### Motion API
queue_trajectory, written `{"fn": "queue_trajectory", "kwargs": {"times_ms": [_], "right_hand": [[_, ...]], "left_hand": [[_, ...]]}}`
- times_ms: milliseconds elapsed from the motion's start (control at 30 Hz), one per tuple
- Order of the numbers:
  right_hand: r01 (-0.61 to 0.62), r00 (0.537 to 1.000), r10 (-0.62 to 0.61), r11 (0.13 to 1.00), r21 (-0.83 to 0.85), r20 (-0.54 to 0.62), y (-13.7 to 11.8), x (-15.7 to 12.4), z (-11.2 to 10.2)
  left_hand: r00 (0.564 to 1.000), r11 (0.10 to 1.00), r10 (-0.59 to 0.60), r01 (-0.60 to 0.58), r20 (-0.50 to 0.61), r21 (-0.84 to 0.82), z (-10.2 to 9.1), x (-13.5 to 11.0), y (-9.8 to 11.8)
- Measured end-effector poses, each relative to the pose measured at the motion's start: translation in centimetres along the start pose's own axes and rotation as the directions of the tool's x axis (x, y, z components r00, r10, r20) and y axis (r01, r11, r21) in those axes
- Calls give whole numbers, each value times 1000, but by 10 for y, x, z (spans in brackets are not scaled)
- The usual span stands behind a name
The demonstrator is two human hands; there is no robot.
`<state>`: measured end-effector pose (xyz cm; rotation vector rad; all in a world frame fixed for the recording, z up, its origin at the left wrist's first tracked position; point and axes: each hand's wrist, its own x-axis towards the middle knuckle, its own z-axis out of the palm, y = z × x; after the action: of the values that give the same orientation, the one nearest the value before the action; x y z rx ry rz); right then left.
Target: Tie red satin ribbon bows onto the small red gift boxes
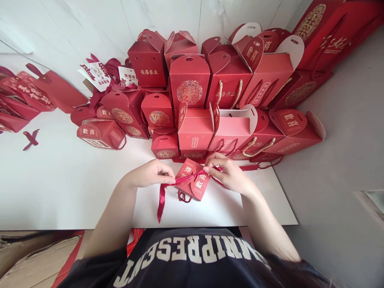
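A small red gift box [192,182] with gold characters sits on the white table [60,188] right in front of me. A dark red ribbon [162,200] runs across its top, and one end hangs down to the left toward the table's near edge. My left hand [151,173] pinches the ribbon just left of the box. My right hand [229,173] pinches the other part of the ribbon at the box's right side. Both hands have their fingers closed on the ribbon.
Several finished red gift boxes [195,128] of different sizes stand stacked behind, against the white wall. Flat red box blanks [24,98] and loose ribbons [31,138] lie at the left. A large red bag [330,32] stands at the back right. Cardboard [33,256] lies below the table edge.
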<state>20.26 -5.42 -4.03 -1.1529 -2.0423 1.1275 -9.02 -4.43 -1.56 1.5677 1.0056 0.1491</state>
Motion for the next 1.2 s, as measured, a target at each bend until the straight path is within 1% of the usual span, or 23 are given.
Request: {"fn": "queue_trajectory", "kwargs": {"times_ms": [100,167,200,233,267,333,367,400,433,467,500,567,633,733,800,867,933,1000,1033,1067,1133,1200], "right_hand": [[-30,1000,30,999,-16,3,3,1,1],[-41,999,41,999,-25,7,5,1,1],[-45,999,45,999,-26,7,5,2,2],[-50,999,50,998,-25,3,5,2,2],[-54,999,54,998,-24,-3,5,2,3],[-58,998,58,998,-21,-12,5,3,4],[-58,998,58,998,-20,-15,5,4,4],[-59,998,59,998,-20,-17,6,4,5],[-62,998,62,998,-21,-18,6,4,5],[-65,998,64,998,-19,-20,6,5,5],[-65,998,65,998,-14,-18,7,5,5],[-62,998,62,998,6,-10,7,5,5],[-53,999,53,998,31,-7,8,5,6],[-42,998,44,998,43,-40,7,4,5],[-31,998,33,999,37,-57,4,2,3],[-21,999,22,999,50,-23,-2,0,-2],[-16,998,9,995,100,68,-9,-3,-6],[-2,985,-28,984,177,169,-15,-4,-9],[12,979,-55,977,212,195,-17,-4,-9],[34,976,-83,971,236,202,-18,-3,-9],[95,975,-140,965,246,172,-18,0,-5],[152,975,-181,968,201,130,-17,4,-1]], "left_hand": [[993,1000,18,-19,117,9,-10,5,-5],[976,995,93,-100,195,29,-13,8,-5],[966,985,161,-170,203,27,-13,10,-3],[952,967,247,-254,182,15,-12,13,-2],[930,939,341,-344,136,-4,-11,17,0],[863,864,504,-502,42,-42,-6,27,2],[829,828,559,-557,22,-58,-3,33,2],[803,803,595,-592,26,-71,-1,38,3],[794,795,606,-602,48,-74,2,43,3],[799,802,597,-594,65,-66,4,47,3],[816,819,573,-571,73,-47,6,50,2],[857,858,513,-514,46,11,9,52,2],[884,884,468,-467,-20,41,12,52,3],[906,914,405,-406,-126,22,16,48,7],[921,942,332,-333,-203,32,18,46,10],[929,965,261,-253,-262,65,19,45,13],[933,977,212,-197,-292,79,19,45,16],[942,982,189,-180,-277,60,17,46,17],[949,983,186,-178,-255,53,16,47,17],[956,982,186,-177,-228,57,15,48,17],[966,979,193,-179,-172,93,12,49,19],[971,973,198,-179,-131,143,11,49,21]]}}
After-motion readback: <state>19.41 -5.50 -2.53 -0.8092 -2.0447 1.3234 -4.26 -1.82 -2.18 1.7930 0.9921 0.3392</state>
